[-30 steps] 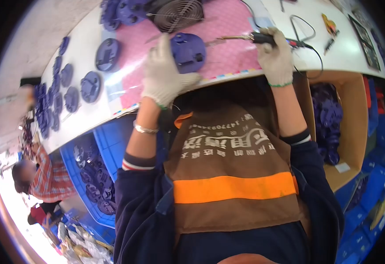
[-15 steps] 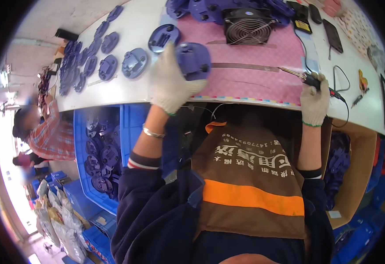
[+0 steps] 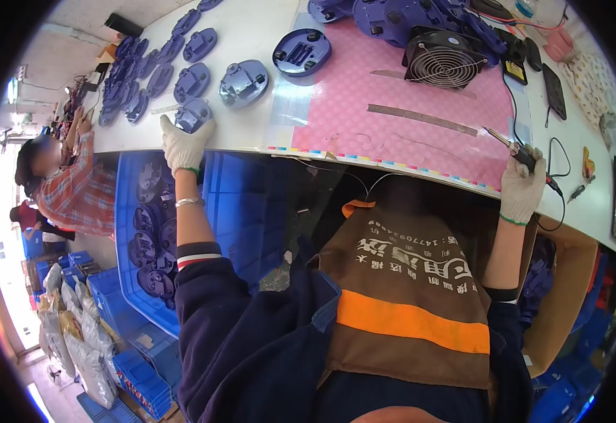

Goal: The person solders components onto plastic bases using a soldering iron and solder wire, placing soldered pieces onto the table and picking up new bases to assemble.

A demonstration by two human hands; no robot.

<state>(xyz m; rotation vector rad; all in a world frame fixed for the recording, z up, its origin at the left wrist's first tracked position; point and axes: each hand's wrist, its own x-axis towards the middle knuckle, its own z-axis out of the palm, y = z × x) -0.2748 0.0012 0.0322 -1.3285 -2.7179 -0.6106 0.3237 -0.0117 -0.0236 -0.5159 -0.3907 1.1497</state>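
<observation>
My left hand (image 3: 187,144), in a white knitted glove, grips a round purple plastic housing (image 3: 194,115) at the table's front edge, beside other such housings. Thumb and fingers are at its near side; part of the grip is hidden. My right hand (image 3: 521,189), gloved too, is closed around the handle of a soldering iron (image 3: 524,155). The iron's metal tip points left over the right side of the pink mat (image 3: 399,95). One more purple housing (image 3: 301,53) lies at the mat's left edge, with a paler one (image 3: 243,83) to its left.
A black fan (image 3: 445,60) stands at the back of the mat before a heap of purple housings (image 3: 385,17). Below the table are a blue bin (image 3: 216,183) and a cardboard box (image 3: 569,282) holding parts. A person in a plaid shirt (image 3: 75,197) works at far left.
My left hand has carried the purple housing from over the mat to the row of housings on the left. My right hand still holds the soldering iron. The view has shifted slightly.
</observation>
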